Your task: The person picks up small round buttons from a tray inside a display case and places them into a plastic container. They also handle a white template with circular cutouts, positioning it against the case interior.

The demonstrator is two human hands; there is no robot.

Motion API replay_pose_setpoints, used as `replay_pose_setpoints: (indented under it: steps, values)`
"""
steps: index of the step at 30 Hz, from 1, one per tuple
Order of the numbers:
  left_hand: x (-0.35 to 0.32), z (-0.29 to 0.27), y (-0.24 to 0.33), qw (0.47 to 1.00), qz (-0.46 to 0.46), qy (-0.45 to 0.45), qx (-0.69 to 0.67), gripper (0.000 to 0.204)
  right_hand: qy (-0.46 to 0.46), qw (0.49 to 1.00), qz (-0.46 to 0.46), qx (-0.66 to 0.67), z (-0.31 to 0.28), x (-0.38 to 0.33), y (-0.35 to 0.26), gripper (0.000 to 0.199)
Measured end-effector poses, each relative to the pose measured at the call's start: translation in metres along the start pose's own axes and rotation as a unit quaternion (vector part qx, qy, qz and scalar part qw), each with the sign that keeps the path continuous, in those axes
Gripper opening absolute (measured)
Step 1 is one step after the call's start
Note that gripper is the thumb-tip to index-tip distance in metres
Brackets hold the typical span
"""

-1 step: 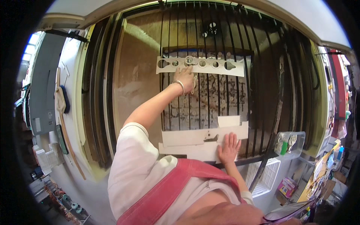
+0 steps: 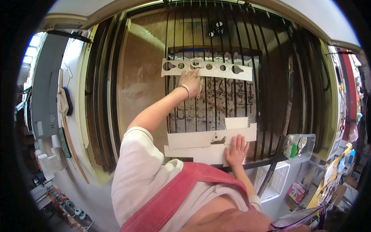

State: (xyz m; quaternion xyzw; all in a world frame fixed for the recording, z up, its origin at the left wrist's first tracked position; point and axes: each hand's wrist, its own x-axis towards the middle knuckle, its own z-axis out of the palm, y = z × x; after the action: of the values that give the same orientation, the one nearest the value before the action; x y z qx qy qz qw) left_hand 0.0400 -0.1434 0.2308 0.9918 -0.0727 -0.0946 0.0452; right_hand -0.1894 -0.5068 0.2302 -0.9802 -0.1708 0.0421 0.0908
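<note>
Nearest the body, the right hand [image 2: 235, 150] lies flat with its fingers spread, the grip open and pressing on the near pale board [image 2: 210, 141], whose long axis runs left to right across the dark slats [image 2: 266, 96] of the machine bed. A clear plastic tub [image 2: 299, 146] of small parts sits just to the right of that hand, at the bed's edge. Farther in, the left hand [image 2: 190, 80] reaches at full arm's length to the strip with round holes [image 2: 216, 69], which also lies left to right, directly beyond the fingertips and touching them. Its fingers curl down onto the strip's near edge; whether they are clamped on it I cannot tell. The left hand is the nearer one to the strip.
</note>
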Motion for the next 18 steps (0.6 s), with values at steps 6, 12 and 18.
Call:
replay_pose_setpoints:
  steps: [6, 12, 18]
  values:
    - [-0.018, -0.025, -0.002, 0.988, -0.026, -0.001, -0.151, 0.032, 0.034, 0.999, -0.001, 0.003, 0.001, -0.009, 0.0, 0.07]
    - [0.026, -0.011, -0.024, 0.969, -0.114, 0.11, -0.191, 0.022, 0.029, 0.999, 0.007, 0.017, 0.0, -0.007, 0.001, 0.071]
    - [0.048, 0.0, -0.018, 0.986, -0.117, 0.077, -0.094, 0.027, 0.033, 0.999, 0.009, 0.023, 0.002, -0.009, 0.005, 0.075]
